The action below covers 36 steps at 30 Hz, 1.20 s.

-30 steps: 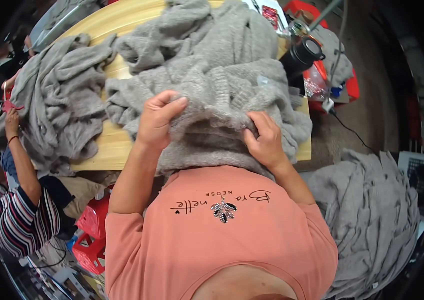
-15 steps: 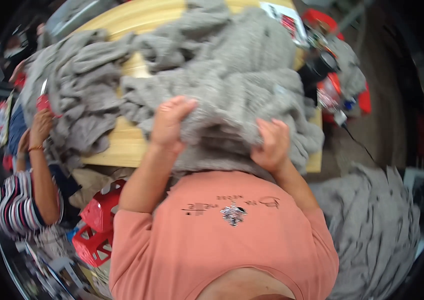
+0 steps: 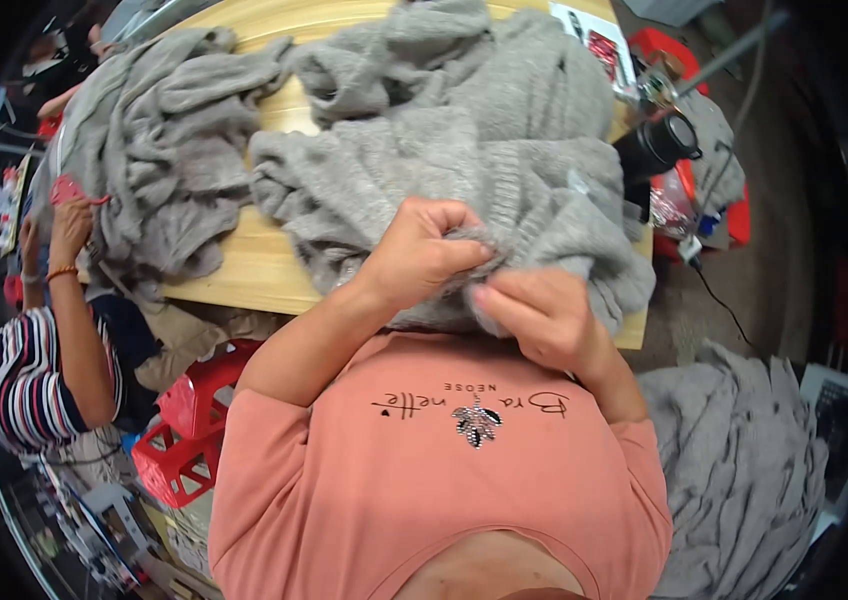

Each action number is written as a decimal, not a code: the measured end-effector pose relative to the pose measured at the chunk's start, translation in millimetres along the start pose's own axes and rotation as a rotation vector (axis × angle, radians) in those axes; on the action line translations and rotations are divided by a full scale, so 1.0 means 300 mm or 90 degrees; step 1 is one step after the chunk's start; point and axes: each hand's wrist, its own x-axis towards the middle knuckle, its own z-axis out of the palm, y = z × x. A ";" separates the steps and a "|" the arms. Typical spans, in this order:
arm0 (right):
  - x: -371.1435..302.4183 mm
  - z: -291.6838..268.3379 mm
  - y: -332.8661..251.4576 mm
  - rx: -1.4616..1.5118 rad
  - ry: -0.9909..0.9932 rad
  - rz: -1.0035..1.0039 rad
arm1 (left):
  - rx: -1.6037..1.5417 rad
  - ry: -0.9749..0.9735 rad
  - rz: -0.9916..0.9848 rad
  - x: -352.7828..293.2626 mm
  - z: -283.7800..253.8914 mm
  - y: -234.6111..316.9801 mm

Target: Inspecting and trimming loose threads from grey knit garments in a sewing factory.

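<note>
Left hand (image 3: 429, 255) fingers clamped on gray sweater (image 3: 389, 165), right hand (image 3: 549, 315) blurred against it, can't tell grip; bottle (image 3: 654, 147) far right, clothes pile (image 3: 739, 475) near right.

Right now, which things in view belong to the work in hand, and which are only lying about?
In the work:
grey knit garment
left hand, pinching it
right hand, close by
yellow table, under the garment

Apparently just lying about:
black flask
red plastic stools
dark cable
</note>
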 end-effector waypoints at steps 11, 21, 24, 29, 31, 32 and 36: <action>0.003 0.071 0.063 -0.135 0.143 -0.042 | -0.117 -0.102 -0.066 0.021 -0.056 -0.099; 0.010 0.122 0.100 0.056 0.123 0.180 | 0.051 0.055 0.043 0.010 -0.034 -0.108; -0.010 0.131 0.132 0.183 0.104 0.219 | 0.176 0.121 0.121 -0.002 -0.021 -0.124; -0.001 0.136 0.109 0.358 0.152 0.424 | 0.344 0.179 0.312 -0.007 0.003 -0.124; 0.006 0.129 0.113 0.409 0.196 0.452 | 0.387 0.185 0.353 -0.010 -0.001 -0.133; 0.009 0.105 0.123 0.410 0.103 0.465 | 0.401 0.182 0.381 -0.011 -0.002 -0.140; -0.003 0.078 0.135 0.420 -0.014 0.482 | 0.422 0.171 0.440 -0.008 0.003 -0.148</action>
